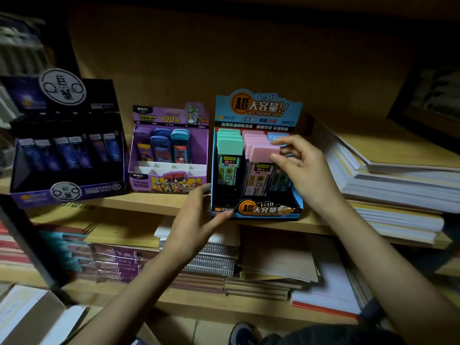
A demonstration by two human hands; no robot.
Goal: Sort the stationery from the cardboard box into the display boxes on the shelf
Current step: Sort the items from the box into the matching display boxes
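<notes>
A blue display box [258, 113] stands on the wooden shelf [154, 204], holding rows of lead cases with green [229, 145], pink [261, 151] and blue caps. My right hand [302, 168] reaches into it from the right, fingertips pinching the front pink-capped case. My left hand [196, 220] rests against the box's lower left front corner, fingers spread. A purple display box [169, 150] with several lead cases stands to its left. A dark display box [67, 150] is at far left. The cardboard box [29, 317] shows at bottom left.
Stacks of paper and notebooks [398, 175] lie on the shelf right of the blue box. The lower shelf holds spiral notebooks [214, 260], exercise books and envelopes. A shoe [245, 333] is on the floor below.
</notes>
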